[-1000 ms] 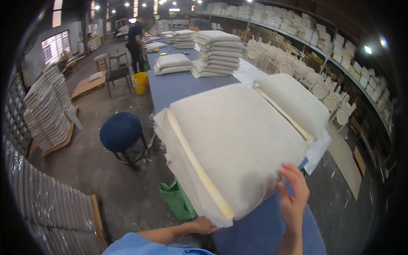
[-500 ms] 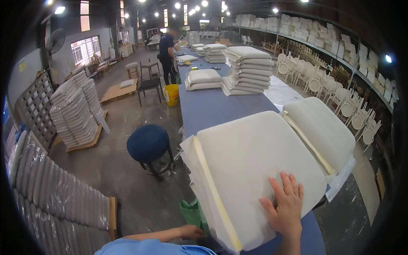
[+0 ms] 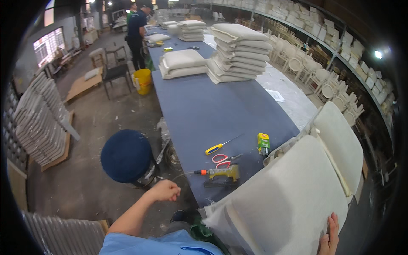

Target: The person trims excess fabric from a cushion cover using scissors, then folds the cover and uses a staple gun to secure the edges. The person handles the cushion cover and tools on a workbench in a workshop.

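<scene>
A pale fabric-covered seat cushion (image 3: 289,199) is tilted up at the near right of the table. My right hand (image 3: 330,236) grips its right edge, with the fingertips and thumb showing. My left hand (image 3: 163,190) is off the table's left edge, fingers curled, with nothing visible in them. Close by it lies a staple gun (image 3: 223,173) with an orange-tipped fitting, and a thin hose runs from it toward that hand. Beyond the staple gun are red-handled scissors (image 3: 221,160), a yellow-handled screwdriver (image 3: 214,148) and a green-and-yellow box (image 3: 263,142).
A second cushion (image 3: 340,144) leans behind the first. Cushion stacks (image 3: 240,53) stand farther along the blue table (image 3: 204,110). A blue round stool (image 3: 127,155) and a yellow bucket (image 3: 142,80) are on the left. Wrapped stacks (image 3: 40,119) stand beyond; a person (image 3: 137,32) is far off.
The cushion has been tilted up, uncovering the tools on the table. My right hand has gone from flat on top to its right edge. My left hand has risen and moved left.
</scene>
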`<state>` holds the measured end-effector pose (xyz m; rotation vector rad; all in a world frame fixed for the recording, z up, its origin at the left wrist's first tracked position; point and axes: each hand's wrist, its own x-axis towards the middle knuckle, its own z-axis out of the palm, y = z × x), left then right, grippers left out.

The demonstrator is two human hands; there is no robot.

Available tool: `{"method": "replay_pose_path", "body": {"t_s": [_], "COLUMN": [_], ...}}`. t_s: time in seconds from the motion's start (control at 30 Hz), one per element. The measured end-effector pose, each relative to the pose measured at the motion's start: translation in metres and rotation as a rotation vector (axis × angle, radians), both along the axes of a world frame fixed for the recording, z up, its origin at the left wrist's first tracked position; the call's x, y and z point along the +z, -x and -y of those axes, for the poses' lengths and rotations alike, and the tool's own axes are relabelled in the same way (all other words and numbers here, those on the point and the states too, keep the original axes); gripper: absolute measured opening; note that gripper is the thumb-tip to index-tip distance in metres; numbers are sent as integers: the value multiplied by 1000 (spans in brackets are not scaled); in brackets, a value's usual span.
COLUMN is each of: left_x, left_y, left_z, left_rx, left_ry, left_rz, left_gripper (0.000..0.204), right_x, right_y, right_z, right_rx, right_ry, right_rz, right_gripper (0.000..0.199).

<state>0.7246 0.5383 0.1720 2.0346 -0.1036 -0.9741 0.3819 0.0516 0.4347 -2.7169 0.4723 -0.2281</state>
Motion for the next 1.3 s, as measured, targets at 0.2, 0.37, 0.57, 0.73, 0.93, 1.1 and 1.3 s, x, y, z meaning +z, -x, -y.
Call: {"method": "replay_pose_path", "body": {"t_s": [0.2, 0.37, 0.57, 0.73, 0.93, 1.1, 1.3], "left_x": [5, -10, -29, -48, -68, -48, -23], "left_y": [-114, -153, -207, -232, -243, -246, -233], "left_z": [95, 240, 393, 480, 532, 561, 565], "left_rx": [8, -373, -637, -1011, -1657, -1795, -1832], "left_ry": [329, 437, 184, 74, -251, -68, -43], "left_rz": [134, 501, 1007, 1270, 1858, 1739, 1659], "left_gripper": [26, 23, 22, 34, 24, 25, 26], "right_x": [-14, -9, -7, -9, -13, -18, -26], "right_y": [-65, -98, -116, -110, -92, -85, -69], "right_z": [-45, -68, -68, -64, -43, -29, -31], "right_rx": [-418, -572, -613, -641, -588, -666, -644], "right_ry": [102, 326, 278, 231, 257, 226, 245], "right_rz": [-26, -161, -41, 7, 42, 12, 64], "right_gripper": [58, 60, 60, 60, 62, 62, 63]}}
